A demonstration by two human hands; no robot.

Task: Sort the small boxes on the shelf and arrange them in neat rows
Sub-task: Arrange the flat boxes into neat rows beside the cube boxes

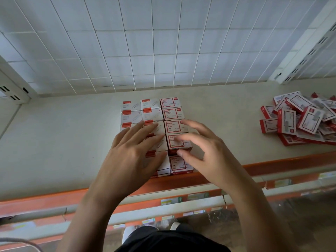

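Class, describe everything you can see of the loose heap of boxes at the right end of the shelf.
The heap is a jumble of small flat red-and-white boxes, cardboard by the look, many showing a red-framed white label with a grey picture; the print is too small to read. They lie tilted and overlapping, in no rows. It rests on the beige shelf, right end, and runs out of frame. Only the shelf touches it.

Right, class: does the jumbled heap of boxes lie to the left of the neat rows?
No, the jumbled heap lies well to the right of the neat rows on the shelf.
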